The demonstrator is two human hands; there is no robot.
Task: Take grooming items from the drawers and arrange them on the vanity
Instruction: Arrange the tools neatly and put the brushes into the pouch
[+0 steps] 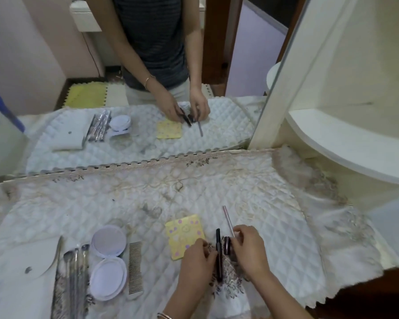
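Low in the frame's centre, the left hand (197,261) pinches a black pen-like tube (218,256), its lower end hidden among the fingers. Beside it the right hand (248,248) grips a thin pink stick (228,221) and covers most of a short dark tube (227,245). Leftward lie a yellow card (184,236), a comb (135,268), an open compact (108,261) and brushes (75,272) cut off at the bottom edge. Upper quilted cloth (194,192) lies bare up to the mirror (124,65).
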